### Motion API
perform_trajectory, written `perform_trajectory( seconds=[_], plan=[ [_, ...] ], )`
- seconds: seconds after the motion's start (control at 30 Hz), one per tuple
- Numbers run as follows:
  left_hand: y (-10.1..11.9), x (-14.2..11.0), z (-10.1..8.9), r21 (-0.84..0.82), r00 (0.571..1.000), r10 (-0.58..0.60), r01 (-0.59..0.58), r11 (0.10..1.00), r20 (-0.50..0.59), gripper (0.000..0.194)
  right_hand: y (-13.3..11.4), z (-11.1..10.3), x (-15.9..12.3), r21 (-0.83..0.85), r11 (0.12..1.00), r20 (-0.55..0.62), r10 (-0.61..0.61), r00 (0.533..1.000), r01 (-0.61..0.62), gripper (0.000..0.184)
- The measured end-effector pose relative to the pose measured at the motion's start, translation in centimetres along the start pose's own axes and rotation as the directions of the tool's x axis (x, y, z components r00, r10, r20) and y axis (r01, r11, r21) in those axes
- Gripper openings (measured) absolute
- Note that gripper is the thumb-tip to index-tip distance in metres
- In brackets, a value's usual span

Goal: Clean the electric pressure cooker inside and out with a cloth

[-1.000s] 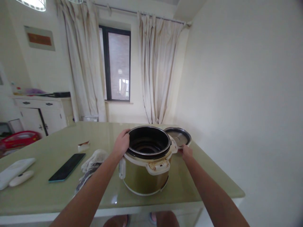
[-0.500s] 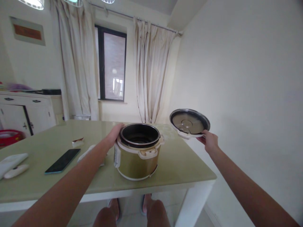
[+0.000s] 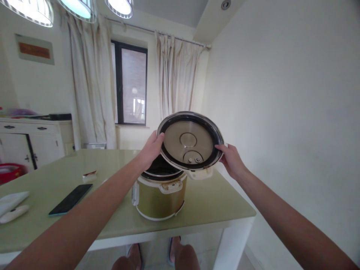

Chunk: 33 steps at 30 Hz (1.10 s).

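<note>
Aslant, lid (image 3: 189, 141) in grip of left hand (image 3: 152, 149) and right hand (image 3: 233, 160), near cooker (image 3: 160, 198) with black inner pot (image 3: 161, 165)

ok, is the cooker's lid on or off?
Off. The left hand and right hand hold the lid by its rim, underside in view; part of the dark opening of the cooker shows below it.
</note>
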State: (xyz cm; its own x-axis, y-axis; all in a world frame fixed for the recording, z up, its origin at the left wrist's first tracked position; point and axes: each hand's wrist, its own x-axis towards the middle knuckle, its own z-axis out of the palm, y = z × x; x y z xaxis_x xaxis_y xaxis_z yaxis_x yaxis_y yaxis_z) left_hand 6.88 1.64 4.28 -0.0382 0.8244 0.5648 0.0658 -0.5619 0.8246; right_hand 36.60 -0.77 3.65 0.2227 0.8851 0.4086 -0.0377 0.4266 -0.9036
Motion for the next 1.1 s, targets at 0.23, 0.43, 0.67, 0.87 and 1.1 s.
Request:
perform_trajectory(
  seconds=[0.23, 0.43, 0.67, 0.87, 1.1],
  plan=[
    [-2.3, 2.6, -4.9, 0.302, 0.917, 0.399, -0.384, 0.872, 0.014, 0.054, 0.5, 1.8, 4.5, -0.313, 0.738, 0.3, -0.52, 0.8, 0.598, 0.038],
    [-4.7, 3.3, -7.2, 0.622, 0.959, 0.281, -0.24, 0.746, 0.033, 0.057, 4.5, 4.1, 6.3, -0.476, 0.62, 0.302, -0.55, 0.778, 0.623, 0.038],
    [-7.9, 2.1, -10.7, 0.741, 0.902, 0.313, -0.426, 0.52, 0.299, 0.05, 9.8, 5.3, 6.3, -0.497, 0.495, 0.426, -0.576, 0.698, 0.712, 0.038],
    [-9.6, 2.0, -13.4, 0.717, 0.85, 0.286, -0.527, 0.456, 0.442, 0.048, 12.3, 6.1, 6.1, -0.489, 0.5, 0.59, -0.414, 0.694, 0.714, 0.054],
    [-9.6, 1.1, -14.3, 0.724, 0.809, 0.095, -0.566, 0.395, 0.581, 0.057, 12.2, 6.1, 7.1, -0.555, 0.428, 0.699, -0.225, 0.679, 0.713, 0.049]
  ],
)
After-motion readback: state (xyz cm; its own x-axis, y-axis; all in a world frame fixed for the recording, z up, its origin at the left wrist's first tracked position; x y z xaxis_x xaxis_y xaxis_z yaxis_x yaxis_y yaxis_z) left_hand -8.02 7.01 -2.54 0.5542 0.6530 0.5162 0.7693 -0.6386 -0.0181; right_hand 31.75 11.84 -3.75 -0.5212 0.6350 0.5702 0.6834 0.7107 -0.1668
